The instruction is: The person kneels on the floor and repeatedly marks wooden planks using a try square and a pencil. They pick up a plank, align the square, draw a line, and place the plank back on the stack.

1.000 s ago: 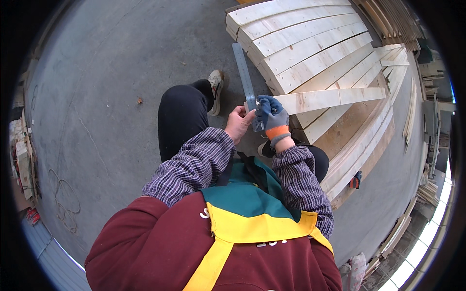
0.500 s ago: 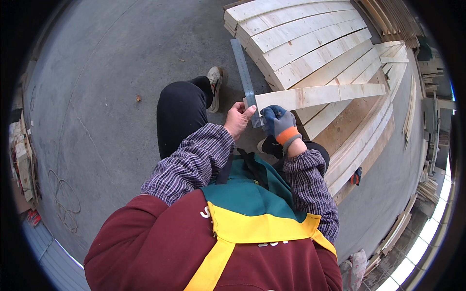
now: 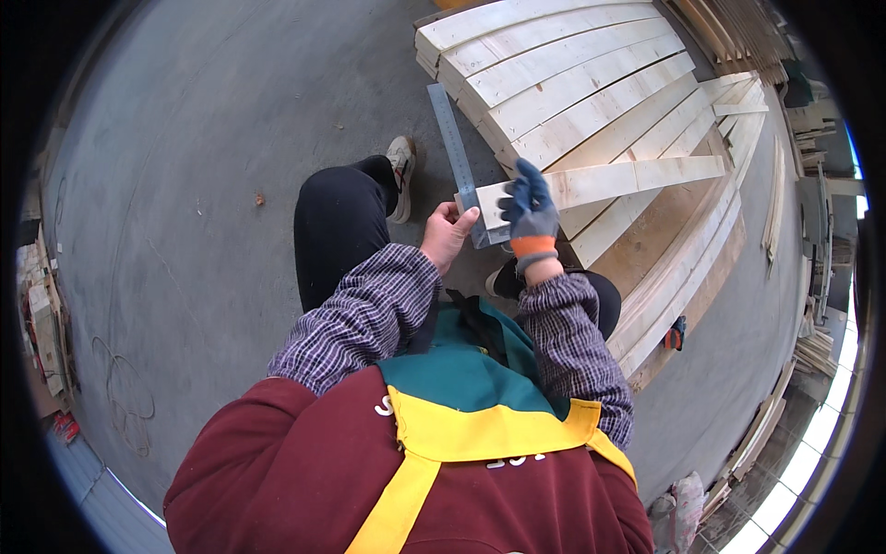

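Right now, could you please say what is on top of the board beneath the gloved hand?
A metal square crosses the board near its left end; the right hand overlaps the board farther right, contact unclear. The surface behind both cannot be seen.

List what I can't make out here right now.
Head view, long board: part hidden by the gloved right hand.
Head view, anything inside that hand: hidden by its fingers.
Head view, metal square: graduations too small.
Head view, brown planks: cut off by the upper edge.
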The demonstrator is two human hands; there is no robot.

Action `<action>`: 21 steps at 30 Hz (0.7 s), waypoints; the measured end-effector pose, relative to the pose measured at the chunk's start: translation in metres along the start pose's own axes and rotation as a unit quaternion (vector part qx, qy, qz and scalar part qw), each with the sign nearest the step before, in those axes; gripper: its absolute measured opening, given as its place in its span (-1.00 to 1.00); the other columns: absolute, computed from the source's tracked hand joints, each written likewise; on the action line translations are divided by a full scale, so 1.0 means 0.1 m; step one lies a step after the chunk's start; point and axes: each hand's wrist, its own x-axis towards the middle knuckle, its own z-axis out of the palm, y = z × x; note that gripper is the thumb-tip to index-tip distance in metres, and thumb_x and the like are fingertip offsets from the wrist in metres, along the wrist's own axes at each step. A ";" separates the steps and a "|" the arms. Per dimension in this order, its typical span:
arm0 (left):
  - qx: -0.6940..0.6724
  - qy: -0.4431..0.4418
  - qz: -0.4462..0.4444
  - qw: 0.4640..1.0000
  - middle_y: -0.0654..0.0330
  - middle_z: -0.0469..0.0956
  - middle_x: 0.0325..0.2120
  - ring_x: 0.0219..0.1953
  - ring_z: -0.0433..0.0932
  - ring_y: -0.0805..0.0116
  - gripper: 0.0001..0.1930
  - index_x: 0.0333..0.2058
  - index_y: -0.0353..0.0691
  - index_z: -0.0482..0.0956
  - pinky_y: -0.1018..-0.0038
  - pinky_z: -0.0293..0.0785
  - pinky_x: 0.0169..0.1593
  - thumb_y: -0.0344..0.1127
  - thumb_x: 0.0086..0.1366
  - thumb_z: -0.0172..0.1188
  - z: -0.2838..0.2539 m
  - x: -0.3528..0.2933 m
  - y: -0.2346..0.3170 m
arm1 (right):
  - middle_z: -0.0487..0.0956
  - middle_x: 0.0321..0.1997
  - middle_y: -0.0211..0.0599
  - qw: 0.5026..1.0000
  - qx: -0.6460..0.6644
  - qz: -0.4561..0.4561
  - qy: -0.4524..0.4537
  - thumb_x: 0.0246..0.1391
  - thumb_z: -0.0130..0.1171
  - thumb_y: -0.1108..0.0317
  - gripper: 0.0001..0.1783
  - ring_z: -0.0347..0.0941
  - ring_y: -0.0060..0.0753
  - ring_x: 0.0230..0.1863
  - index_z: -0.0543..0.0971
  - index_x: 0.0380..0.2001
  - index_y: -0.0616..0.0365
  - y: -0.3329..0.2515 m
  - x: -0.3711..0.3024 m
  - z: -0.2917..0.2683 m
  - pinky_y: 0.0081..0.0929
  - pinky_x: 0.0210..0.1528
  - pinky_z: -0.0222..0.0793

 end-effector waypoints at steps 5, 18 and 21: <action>0.011 0.006 0.006 1.000 0.39 0.45 -0.40 -0.42 0.33 0.62 -0.65 -0.18 -0.18 0.47 0.60 0.31 -0.32 -0.09 0.21 0.32 -0.02 0.10 -0.12 | 0.47 -0.19 -0.34 0.896 -0.253 -0.233 0.279 0.19 0.08 0.51 -0.61 0.38 -0.52 -0.22 0.41 0.10 0.22 0.32 -0.20 -0.56 -0.65 -0.13 0.37; 0.221 0.067 0.223 0.947 0.02 0.33 0.08 0.12 0.36 0.21 -0.52 0.00 -0.40 0.43 0.38 0.27 0.20 -0.34 0.13 0.32 -0.07 0.09 0.07 | 0.55 -0.29 -0.36 0.933 0.071 -0.076 0.344 -0.01 0.20 0.64 -0.64 0.46 -0.56 -0.37 0.52 -0.09 0.19 0.63 -0.14 -0.52 -0.65 -0.24 0.46; 0.113 0.094 0.227 0.963 0.17 0.45 -0.09 -0.09 0.46 0.41 -0.63 0.04 -0.36 0.36 0.52 0.38 0.03 -0.51 0.26 0.13 0.12 -0.14 0.22 | 0.51 -0.28 -0.37 0.941 0.177 -0.068 0.281 0.04 0.18 0.63 -0.66 0.46 -0.56 -0.35 0.51 -0.09 0.16 0.37 -0.25 -0.38 -0.57 -0.32 0.49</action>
